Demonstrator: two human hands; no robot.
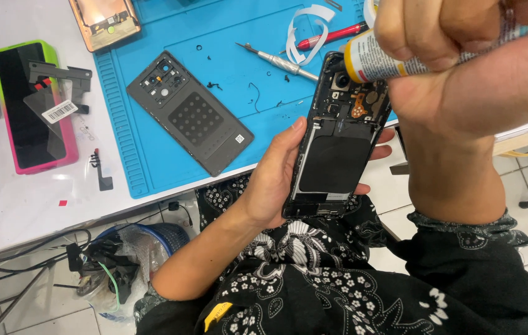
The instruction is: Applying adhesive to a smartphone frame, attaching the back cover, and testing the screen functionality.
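My left hand (276, 177) holds an opened black phone body (337, 139) upright in front of my lap, its back cover off, showing a black battery and camera modules. My right hand (462, 68) is closed around a small glue tube (369, 59) with a yellow and white label, its tip touching the phone's top edge near the camera. The removed grey back cover (189, 111) lies inside up on the blue work mat (152, 161).
On the mat lie a metal screwdriver (276, 61), a red-handled tool (329, 37), white adhesive strips (307, 28) and black adhesive scraps. A phone in a pink-green case (31, 105) and a copper-coloured phone (105, 22) rest at left. Cables and a bin (121, 254) sit below the table.
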